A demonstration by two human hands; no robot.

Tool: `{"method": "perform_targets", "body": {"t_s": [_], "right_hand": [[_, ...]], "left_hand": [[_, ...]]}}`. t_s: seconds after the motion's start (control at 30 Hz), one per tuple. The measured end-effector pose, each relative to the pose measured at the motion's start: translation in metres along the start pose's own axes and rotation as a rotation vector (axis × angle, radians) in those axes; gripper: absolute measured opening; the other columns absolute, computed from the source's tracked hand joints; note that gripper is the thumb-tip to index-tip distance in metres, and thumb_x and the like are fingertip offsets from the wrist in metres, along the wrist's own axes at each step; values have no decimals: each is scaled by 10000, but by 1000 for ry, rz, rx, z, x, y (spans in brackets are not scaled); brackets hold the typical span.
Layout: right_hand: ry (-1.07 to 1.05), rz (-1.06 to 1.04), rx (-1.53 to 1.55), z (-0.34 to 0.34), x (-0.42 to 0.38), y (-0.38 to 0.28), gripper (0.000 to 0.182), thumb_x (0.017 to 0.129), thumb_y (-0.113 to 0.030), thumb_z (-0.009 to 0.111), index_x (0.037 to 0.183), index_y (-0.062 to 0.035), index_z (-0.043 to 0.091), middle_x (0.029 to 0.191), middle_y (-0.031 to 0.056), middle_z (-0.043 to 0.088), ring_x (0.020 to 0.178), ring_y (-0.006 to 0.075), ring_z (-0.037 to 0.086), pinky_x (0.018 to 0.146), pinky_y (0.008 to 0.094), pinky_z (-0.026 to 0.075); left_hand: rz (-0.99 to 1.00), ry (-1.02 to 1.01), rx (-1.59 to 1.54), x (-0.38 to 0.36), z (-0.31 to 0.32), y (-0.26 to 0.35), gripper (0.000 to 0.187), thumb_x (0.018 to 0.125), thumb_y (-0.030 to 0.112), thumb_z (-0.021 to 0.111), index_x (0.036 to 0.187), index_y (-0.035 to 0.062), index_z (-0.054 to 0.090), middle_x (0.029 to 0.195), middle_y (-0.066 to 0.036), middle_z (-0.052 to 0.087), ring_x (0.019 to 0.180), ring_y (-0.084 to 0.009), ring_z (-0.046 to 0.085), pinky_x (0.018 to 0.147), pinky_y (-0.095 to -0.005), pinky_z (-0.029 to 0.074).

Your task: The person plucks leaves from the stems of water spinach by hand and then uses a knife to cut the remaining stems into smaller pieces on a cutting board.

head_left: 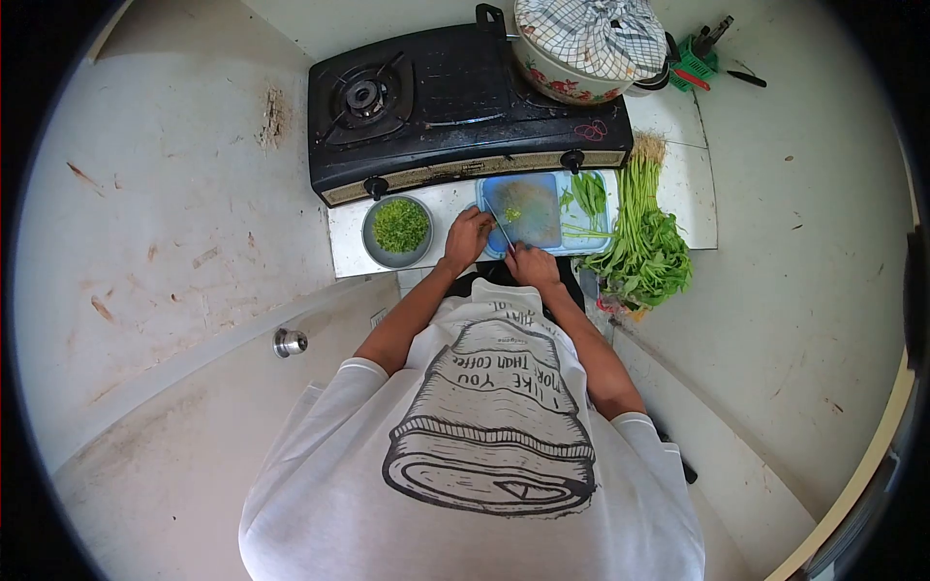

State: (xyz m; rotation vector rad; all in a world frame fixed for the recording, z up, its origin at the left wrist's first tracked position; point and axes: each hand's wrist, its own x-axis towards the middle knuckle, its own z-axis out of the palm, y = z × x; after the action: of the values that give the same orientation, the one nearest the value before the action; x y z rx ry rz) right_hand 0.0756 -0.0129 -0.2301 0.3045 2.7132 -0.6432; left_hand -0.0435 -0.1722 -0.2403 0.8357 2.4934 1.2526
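My right hand (531,264) is closed round the handle of a knife (500,227), whose blade slants up and left over a blue cutting board (529,186). My left hand (470,234) rests at the board's left edge beside the blade, fingers curled together; what they hold, if anything, is too small to make out. A few chopped green bits (512,213) lie on the board near the blade. Cut leafy stems (587,194) sit in the board's right-hand part. To the left stands a grey bowl (369,246) heaped with finely chopped greens (400,225).
A large bunch of leafy greens (644,242) lies right of the board, its roots toward the stove. Behind stands a black gas stove (455,97), bearing a flowered pot (562,85) with a cloth-covered top. A green basket (693,63) with utensils is at the back right.
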Motion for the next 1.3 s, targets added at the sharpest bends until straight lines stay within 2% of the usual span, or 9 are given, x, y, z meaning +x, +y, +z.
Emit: {"method": "perform_targets", "body": {"t_s": [0.23, 0.53, 0.73, 1.07, 1.3], "right_hand": [[14, -23, 45, 4, 18, -4, 445, 1021, -407, 525, 971, 5, 684, 830, 283, 719, 803, 457, 726, 777, 546, 588], [-43, 4, 12, -2, 4, -2, 457, 1027, -407, 517, 960, 18, 670, 818, 277, 719, 815, 450, 729, 768, 542, 585], [22, -29, 43, -1, 14, -5, 465, 1036, -413, 509, 967, 16, 676, 809, 273, 719, 799, 446, 727, 753, 552, 581], [8, 7, 0, 12, 5, 6, 466, 1029, -420, 515, 956, 7, 685, 822, 266, 725, 811, 435, 732, 785, 540, 584], [29, 5, 44, -4, 6, 3, 442, 1022, -411, 526, 968, -6, 693, 836, 273, 722, 827, 439, 729, 792, 537, 582]], "left_hand": [[-20, 10, 14, -1, 3, -2, 86, 859, 36, 687, 934, 40, 728, 927, -162, 661, 914, -381, 650, 832, -465, 530], [-50, -8, -42, 0, 1, -1, 70, 859, 47, 714, 923, 20, 724, 898, -172, 672, 891, -374, 666, 818, -466, 529], [-34, 5, -23, 0, 3, -3, 66, 858, 41, 710, 918, 22, 730, 901, -165, 667, 876, -367, 664, 810, -459, 530], [-66, -19, -51, 0, -1, 3, 76, 848, 32, 713, 921, 30, 734, 905, -163, 668, 878, -363, 672, 797, -458, 531], [-73, -7, -53, 1, -2, 2, 87, 855, 48, 728, 933, 10, 729, 914, -162, 687, 861, -346, 686, 802, -440, 540]]}}
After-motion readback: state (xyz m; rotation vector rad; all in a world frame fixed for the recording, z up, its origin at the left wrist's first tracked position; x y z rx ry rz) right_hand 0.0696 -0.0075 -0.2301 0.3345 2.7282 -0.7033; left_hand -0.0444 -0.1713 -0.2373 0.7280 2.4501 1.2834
